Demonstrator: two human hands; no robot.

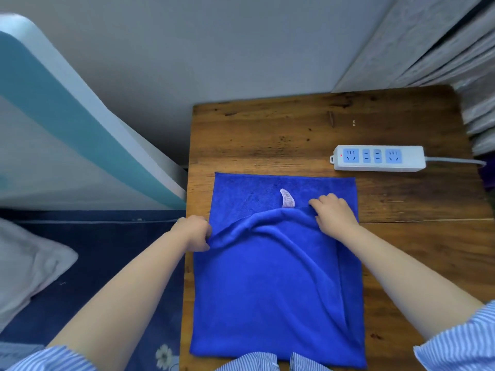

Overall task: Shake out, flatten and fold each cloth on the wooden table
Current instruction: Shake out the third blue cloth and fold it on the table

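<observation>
You have one view only, from the camera on your head, looking forward and steeply down over your own forearms. It sits close above the desk point(294, 135), whose near edge runs under the bottom of the frame. The wide lens takes in the wall beyond and the floor at left.

Blue cloth point(273, 290), plush, spread on wooden table point(294, 135) at near left part, partly folded: near edge brought up over far half, sagging in a curved ridge. Far strip flat, uncovered, white label point(287, 198) showing at the fold.
</observation>
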